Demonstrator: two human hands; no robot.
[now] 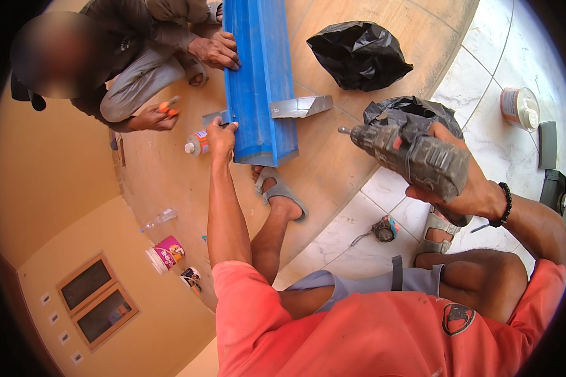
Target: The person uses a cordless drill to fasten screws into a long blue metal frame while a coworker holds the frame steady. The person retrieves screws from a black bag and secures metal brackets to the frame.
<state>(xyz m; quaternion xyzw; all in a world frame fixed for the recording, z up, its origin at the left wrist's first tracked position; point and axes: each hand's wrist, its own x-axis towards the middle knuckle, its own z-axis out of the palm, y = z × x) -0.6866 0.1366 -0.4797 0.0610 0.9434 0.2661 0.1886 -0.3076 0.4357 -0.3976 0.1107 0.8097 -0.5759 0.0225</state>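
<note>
A long blue gutter-like channel (258, 81) stretches from the top edge to near the middle. My left hand (221, 135) is closed at its left edge, close to the near end, beside a small grey metal piece (212, 118). My right hand (475, 173) grips a worn, dusty cordless drill (415, 157). The drill's tip points left toward the channel, apart from it. A silver metal bracket (302, 107) juts out from the channel's right side. Across from me, a co-worker's hand (217, 51) rests on the channel; their other hand (152, 118) holds an orange-handled tool (168, 109).
Black plastic bags (358, 55) lie right of the channel. A white-capped bottle (199, 144) is near my left hand. A white-lidded container (520, 108) stands on the white tiles at right. A pink bucket (165, 254) and clear bottle (160, 218) lie at lower left.
</note>
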